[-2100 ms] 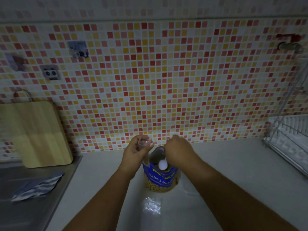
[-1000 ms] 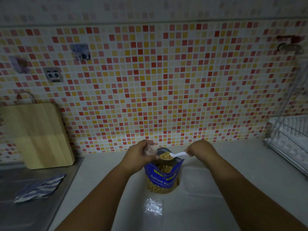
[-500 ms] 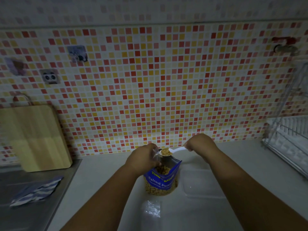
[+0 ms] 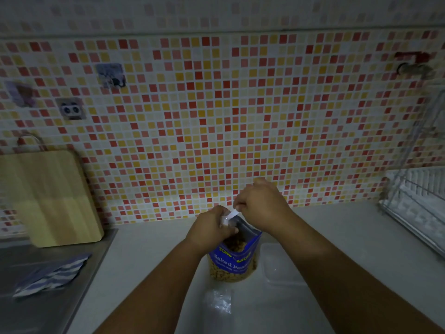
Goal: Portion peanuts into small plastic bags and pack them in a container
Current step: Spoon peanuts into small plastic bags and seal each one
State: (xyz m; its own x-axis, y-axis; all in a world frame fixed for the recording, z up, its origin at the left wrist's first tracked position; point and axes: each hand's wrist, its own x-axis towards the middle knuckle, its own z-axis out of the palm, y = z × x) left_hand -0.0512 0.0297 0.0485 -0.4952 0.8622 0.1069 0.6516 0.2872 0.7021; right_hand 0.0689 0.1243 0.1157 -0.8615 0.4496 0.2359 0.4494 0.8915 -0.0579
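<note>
A blue salted-peanut bag [image 4: 232, 260] stands open on the counter, with peanuts showing inside. Above its mouth my left hand [image 4: 208, 229] grips a small clear plastic bag [image 4: 225, 219], mostly hidden by the fingers. My right hand [image 4: 261, 204] pinches the handle of a white plastic spoon [image 4: 231, 215] tipped down into that small bag. A clear plastic container [image 4: 280, 267] sits on the counter to the right of the peanut bag. Spare small clear bags [image 4: 218, 300] lie in front of it.
A wooden cutting board [image 4: 48, 196] leans on the tiled wall at left, above a steel sink surface [image 4: 36, 309] with a blue striped cloth [image 4: 51, 274]. A wire dish rack [image 4: 419, 203] stands at the right edge.
My right hand lifted a spoonful of peanuts out of the blue bag, swung it across and tipped the spoon into the small bag held by my left hand.
</note>
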